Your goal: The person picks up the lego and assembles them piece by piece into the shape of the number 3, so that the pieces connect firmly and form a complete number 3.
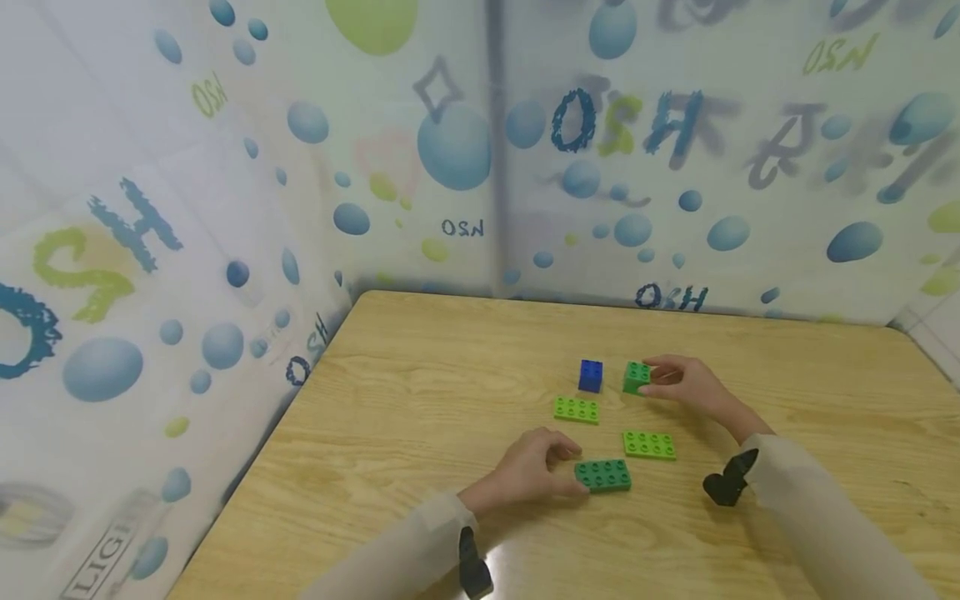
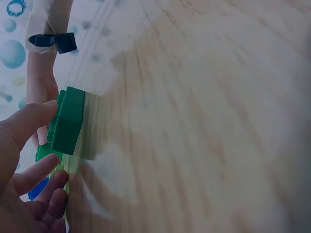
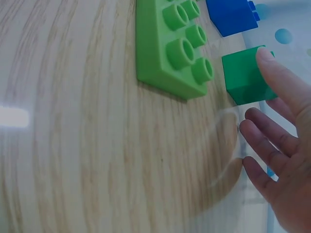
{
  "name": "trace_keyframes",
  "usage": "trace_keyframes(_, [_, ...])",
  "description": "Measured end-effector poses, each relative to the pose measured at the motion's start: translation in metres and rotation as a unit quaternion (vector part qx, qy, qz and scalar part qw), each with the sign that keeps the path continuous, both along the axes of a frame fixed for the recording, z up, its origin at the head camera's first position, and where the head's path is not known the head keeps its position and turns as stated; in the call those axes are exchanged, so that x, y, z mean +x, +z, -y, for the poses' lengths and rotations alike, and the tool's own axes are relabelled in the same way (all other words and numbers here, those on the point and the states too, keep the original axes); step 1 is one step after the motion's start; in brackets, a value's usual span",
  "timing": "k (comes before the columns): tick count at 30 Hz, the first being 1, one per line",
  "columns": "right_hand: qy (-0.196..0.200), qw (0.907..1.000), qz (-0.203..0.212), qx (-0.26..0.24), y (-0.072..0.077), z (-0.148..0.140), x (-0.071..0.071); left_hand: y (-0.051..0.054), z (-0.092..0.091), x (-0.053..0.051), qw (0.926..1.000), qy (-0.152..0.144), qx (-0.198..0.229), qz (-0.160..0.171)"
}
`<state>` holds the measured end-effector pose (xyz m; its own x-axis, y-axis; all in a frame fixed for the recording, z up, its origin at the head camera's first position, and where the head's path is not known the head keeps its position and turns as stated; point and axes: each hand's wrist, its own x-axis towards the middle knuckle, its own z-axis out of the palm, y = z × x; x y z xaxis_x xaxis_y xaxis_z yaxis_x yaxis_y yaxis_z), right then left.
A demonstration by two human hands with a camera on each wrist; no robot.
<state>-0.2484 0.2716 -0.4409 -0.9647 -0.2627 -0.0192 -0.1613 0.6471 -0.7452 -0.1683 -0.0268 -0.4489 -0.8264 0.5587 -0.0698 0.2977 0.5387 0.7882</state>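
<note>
My left hand is at the left end of a dark green eight-stud toy brick. Its thumb lies by the brick's near corner, and the index fingertip stands off the far corner. The left wrist view shows the same brick between spread thumb and fingers. Farther back, my right hand pinches a small green four-stud brick from its right side. In the right wrist view the thumb presses on that brick; the index finger is partly hidden behind it, the other fingers apart.
A blue four-stud brick stands left of the small green one. Two flat light green bricks lie on the wooden table: one before the blue brick, the other right of centre. Patterned curtains border the table's back and left.
</note>
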Motion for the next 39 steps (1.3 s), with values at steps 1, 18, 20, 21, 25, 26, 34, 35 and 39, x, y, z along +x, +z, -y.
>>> trace_keyframes(1, [0.000,1.0000,0.001,-0.001,0.000,0.001,0.000,0.001,0.000,0.001,1.0000,0.000,-0.005,-0.001])
trace_keyframes(18, [-0.006,0.9998,0.005,-0.019,0.002,0.008,0.001,0.002,-0.004,0.005,0.9984,0.020,-0.046,-0.028])
trace_keyframes(20, [-0.009,0.9997,0.006,-0.021,0.001,0.007,0.000,0.003,-0.003,0.004,0.9989,0.019,-0.039,-0.020])
trace_keyframes(21, [-0.011,0.9997,0.006,-0.021,0.000,0.007,0.000,0.003,-0.003,0.004,0.9990,0.018,-0.037,-0.019])
trace_keyframes(25, [-0.016,0.9997,0.007,-0.017,-0.002,0.005,-0.001,0.003,-0.002,0.002,0.9993,0.013,-0.031,-0.017])
trace_keyframes(26, [-0.018,0.9997,0.006,-0.015,-0.002,0.005,0.000,0.002,-0.002,0.002,0.9993,0.012,-0.030,-0.017])
trace_keyframes(34, [-0.023,0.9997,-0.001,-0.007,0.006,0.006,0.003,0.001,-0.002,0.000,0.9994,0.011,-0.029,-0.014])
trace_keyframes(35, [-0.022,0.9997,-0.002,-0.007,0.008,0.006,0.004,0.001,-0.001,0.000,0.9995,0.011,-0.027,-0.014])
trace_keyframes(39, [-0.010,0.9998,-0.014,-0.002,0.016,0.006,0.007,0.001,-0.001,-0.001,0.9995,0.011,-0.026,-0.012])
